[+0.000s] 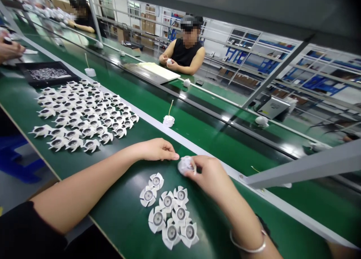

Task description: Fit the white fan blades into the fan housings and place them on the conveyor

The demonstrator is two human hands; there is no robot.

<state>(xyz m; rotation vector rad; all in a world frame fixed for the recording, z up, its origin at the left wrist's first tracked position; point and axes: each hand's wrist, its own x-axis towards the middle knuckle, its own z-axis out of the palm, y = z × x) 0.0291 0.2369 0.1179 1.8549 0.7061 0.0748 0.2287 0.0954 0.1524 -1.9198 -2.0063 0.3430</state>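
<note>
My right hand (211, 172) grips a small round white plastic housing (185, 165) just above the green bench; a short pale wire shows by the fingers. To its left is my left hand (160, 150), thumb and fingers pinched together, the tips close to the housing. Whatever the pinch may hold is too small to make out. Nearest me on the bench lie several white fan impellers (168, 201) with grey round hubs. A much larger group of the same impellers (87, 116) spreads over the bench to the left.
A green conveyor belt (197, 135) runs beyond a pale rail (153, 124), carrying a white housing (168, 121) with an upright wire. A black tray (50, 74) of small parts sits far left. A slanted metal post (307, 163) stands right. Across the line, a co-worker (187, 52) handles a white part.
</note>
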